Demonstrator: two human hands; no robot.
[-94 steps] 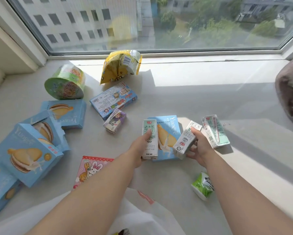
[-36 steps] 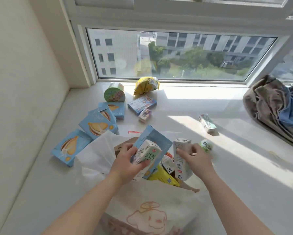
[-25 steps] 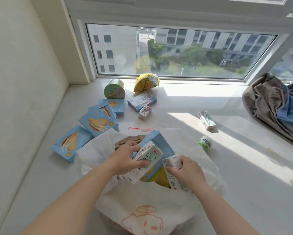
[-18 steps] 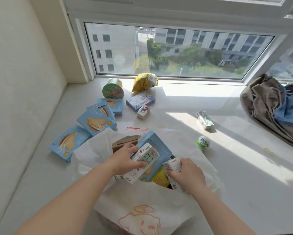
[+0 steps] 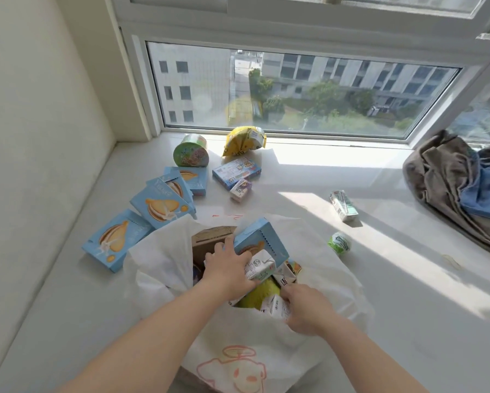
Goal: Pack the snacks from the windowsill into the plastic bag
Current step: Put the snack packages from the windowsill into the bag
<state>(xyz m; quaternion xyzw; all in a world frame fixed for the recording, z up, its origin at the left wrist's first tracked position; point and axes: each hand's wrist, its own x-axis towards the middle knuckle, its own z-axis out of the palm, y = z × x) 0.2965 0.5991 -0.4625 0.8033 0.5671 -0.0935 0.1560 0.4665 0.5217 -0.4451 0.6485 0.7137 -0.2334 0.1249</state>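
A white plastic bag (image 5: 266,344) with an orange cartoon print stands open on the windowsill in front of me. Inside its mouth my left hand (image 5: 226,268) grips a white milk carton (image 5: 260,268) together with a light blue biscuit box (image 5: 262,242). My right hand (image 5: 303,310) holds a second milk carton (image 5: 275,306) low in the bag. A brown cardboard box (image 5: 209,242) and a yellow pack (image 5: 259,295) lie inside too.
On the windowsill (image 5: 365,279) lie three blue biscuit boxes (image 5: 161,204), a green tub (image 5: 191,154), a yellow bag (image 5: 243,140), a flat blue box (image 5: 236,171), a small carton (image 5: 240,190), a milk carton (image 5: 343,205) and a green cup (image 5: 339,243). Crumpled clothes (image 5: 459,182) sit far right.
Both hands lifted the cartons and the blue box off the sill and brought them over the bag. They have since sunk deeper into its mouth.
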